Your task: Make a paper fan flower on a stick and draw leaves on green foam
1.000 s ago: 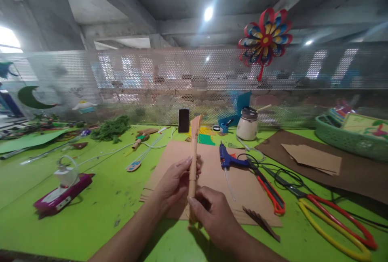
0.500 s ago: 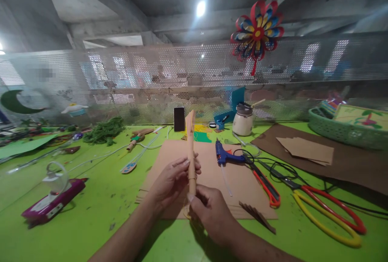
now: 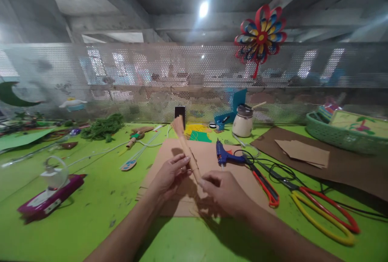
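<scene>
A slim rolled tube of brown paper, flared like a small brush at its far end, is held in front of me, tilted with the flare up and to the left. My left hand closes its fingers around the middle of the tube. Farther down, my right hand pinches the lower end between thumb and fingers. Thin yellowish strands hang below the right hand. Under both hands lies a stack of brown paper sheets. A blue glue gun rests on the stack, its clear stick partly hidden by my right hand.
Right of the stack lie a red utility knife and large scissors. A green basket and brown cards are at the right. A jar and a phone stand behind; a purple power strip lies left.
The paper tube has gone from nearly upright to leaning left at its flared top. My right hand has moved right with the lower end, and my forearm now covers the dark pleated strip.
</scene>
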The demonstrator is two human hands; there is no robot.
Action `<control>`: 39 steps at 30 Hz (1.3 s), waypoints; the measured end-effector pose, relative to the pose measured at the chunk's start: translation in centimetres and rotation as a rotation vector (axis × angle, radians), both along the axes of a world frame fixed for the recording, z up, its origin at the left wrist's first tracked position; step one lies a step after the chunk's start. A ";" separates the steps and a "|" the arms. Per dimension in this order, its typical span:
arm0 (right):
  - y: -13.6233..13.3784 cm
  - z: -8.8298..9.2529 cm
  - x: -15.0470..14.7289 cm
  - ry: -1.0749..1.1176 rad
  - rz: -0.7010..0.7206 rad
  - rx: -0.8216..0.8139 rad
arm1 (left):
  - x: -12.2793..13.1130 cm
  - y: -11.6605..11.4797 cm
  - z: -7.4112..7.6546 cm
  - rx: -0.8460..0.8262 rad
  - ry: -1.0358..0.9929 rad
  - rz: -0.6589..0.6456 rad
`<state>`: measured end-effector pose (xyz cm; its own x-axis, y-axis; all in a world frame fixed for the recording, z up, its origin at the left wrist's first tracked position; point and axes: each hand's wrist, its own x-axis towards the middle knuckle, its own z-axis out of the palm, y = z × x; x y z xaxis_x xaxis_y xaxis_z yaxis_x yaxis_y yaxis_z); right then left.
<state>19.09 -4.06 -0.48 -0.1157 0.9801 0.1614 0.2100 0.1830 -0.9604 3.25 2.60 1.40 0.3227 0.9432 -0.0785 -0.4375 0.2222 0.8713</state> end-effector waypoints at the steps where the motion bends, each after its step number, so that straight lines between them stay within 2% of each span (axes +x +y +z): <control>1: 0.0 0.5 0.4 -0.051 -0.019 0.032 | 0.0 0.0 0.0 0.001 -0.004 0.013; 6: 0.3 2.0 1.4 -0.344 -0.071 0.147 | 0.2 -0.2 0.4 0.010 -0.004 0.023; 11: 4.8 2.0 5.1 -0.711 -0.298 0.216 | 0.2 0.1 -0.1 0.005 -0.010 0.059; 13: 6.8 1.5 7.2 -0.870 -0.343 0.205 | 0.3 0.2 -0.4 -0.005 -0.009 0.076; 16: 8.5 0.0 9.3 -1.065 -0.330 0.197 | 0.4 0.2 -0.6 -0.019 -0.009 0.093; 21: 8.4 -2.5 9.2 -1.214 -0.353 0.226 | 0.4 0.3 -0.7 -0.025 -0.004 0.102; 26: 8.5 -3.0 8.7 -1.155 -0.383 0.275 | 0.3 0.5 -1.0 -0.008 0.005 0.085; 31: 7.9 -0.8 8.7 -0.927 -0.373 0.331 | 0.2 0.4 -1.0 -0.003 0.003 0.081; 35: 4.9 2.1 9.1 -0.703 -0.238 0.327 | 0.2 0.6 -1.3 -0.001 0.009 0.061; 38: 1.9 3.6 9.2 -0.574 -0.086 0.252 | 0.2 0.7 -1.6 0.002 0.014 0.048; 39: 1.1 3.8 9.1 -0.432 -0.011 0.180 | 0.3 0.7 -1.6 0.003 0.016 0.046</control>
